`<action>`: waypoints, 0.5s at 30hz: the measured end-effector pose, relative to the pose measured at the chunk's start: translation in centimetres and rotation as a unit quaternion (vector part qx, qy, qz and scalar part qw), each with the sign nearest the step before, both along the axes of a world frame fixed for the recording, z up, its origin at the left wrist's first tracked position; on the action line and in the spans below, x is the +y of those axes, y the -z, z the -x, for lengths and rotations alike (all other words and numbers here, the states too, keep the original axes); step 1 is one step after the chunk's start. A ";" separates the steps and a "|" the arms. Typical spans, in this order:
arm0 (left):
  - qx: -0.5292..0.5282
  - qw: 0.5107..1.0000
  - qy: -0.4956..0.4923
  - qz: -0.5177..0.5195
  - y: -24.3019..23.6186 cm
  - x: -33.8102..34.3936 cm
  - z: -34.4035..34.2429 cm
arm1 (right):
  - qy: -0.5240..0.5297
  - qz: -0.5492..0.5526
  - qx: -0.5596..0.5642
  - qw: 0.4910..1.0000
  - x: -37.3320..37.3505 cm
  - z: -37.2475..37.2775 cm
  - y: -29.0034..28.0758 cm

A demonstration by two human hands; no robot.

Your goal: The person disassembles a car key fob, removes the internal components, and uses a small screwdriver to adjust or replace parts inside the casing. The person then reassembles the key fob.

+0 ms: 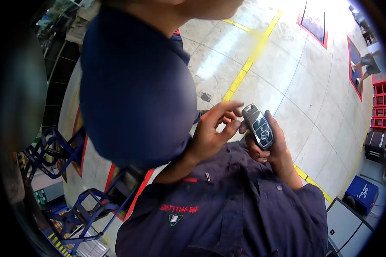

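Note:
My right hand holds a car key fob, its fingers closed around the lower part and sides. The fob is black with a silver rim, has several buttons on its face and a loop opening at its top end, and lies tilted with that end up and to the left. Just left of it is my left hand, empty, with the fingers bent and the thumb apart from the forefinger. The left forefinger tip comes close to the fob's top end; whether it touches, I cannot tell.
A person in a navy top stands very close at my left. Blue metal frames stand at lower left. Yellow lines cross the pale tiled floor. At right are red shelving, a blue box and a grey cabinet; another person is farther off.

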State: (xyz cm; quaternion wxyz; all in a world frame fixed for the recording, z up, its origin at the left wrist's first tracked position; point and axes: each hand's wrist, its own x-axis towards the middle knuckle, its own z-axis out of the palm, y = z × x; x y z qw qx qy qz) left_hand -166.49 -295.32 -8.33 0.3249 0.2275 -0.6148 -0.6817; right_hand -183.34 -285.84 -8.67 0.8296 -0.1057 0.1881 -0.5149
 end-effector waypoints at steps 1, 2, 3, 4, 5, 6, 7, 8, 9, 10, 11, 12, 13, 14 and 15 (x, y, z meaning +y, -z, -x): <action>0.012 1.000 0.023 -0.016 0.0 -0.5 1.8 | -0.016 0.019 0.025 0.999 -0.2 1.7 0.4; 0.020 0.998 0.045 -0.032 -0.1 -0.6 3.2 | -0.033 0.019 0.041 0.998 -0.2 3.3 0.5; 0.046 0.996 0.070 -0.037 0.2 -0.8 4.6 | -0.053 0.020 0.058 0.997 -0.3 4.8 0.4; 0.067 0.992 0.086 -0.057 0.5 -0.9 5.9 | -0.074 0.021 0.075 0.994 -0.2 6.3 0.5; 0.085 0.989 0.100 -0.070 0.5 -0.9 7.2 | -0.086 0.014 0.083 0.993 -0.8 7.6 0.4; 0.098 0.985 0.106 -0.098 0.7 -0.8 8.2 | -0.099 0.007 0.093 0.991 -1.2 8.8 0.3; 0.112 0.979 0.112 -0.126 0.8 -0.5 9.2 | -0.113 0.000 0.102 0.988 -1.4 10.0 0.1; 0.117 0.981 0.089 -0.127 0.9 -0.1 10.3 | -0.115 0.010 0.119 0.986 -1.9 11.0 -0.2; 0.115 0.982 0.075 -0.132 0.6 0.3 11.3 | -0.113 0.017 0.139 0.984 -2.1 12.2 -0.5; 0.113 0.983 0.061 -0.133 0.3 0.4 12.2 | -0.117 0.029 0.145 0.982 -2.4 13.3 -1.0; 0.115 0.981 0.047 -0.146 0.0 0.8 13.1 | -0.123 0.034 0.153 0.980 -2.4 14.4 -1.4; 0.119 0.983 0.043 -0.131 -0.2 0.9 13.8 | -0.139 0.058 0.157 0.976 -2.6 15.4 -1.3; 0.122 0.985 0.039 -0.116 -0.3 0.8 14.2 | -0.132 0.057 0.169 0.975 -2.6 16.0 -1.4; 0.128 0.986 0.037 -0.103 -0.4 1.0 14.6 | -0.125 0.055 0.183 0.974 -2.5 16.6 -1.7; 0.123 0.988 0.007 -0.091 -0.4 1.5 15.2 | -0.117 0.054 0.199 0.971 -2.6 17.5 -2.0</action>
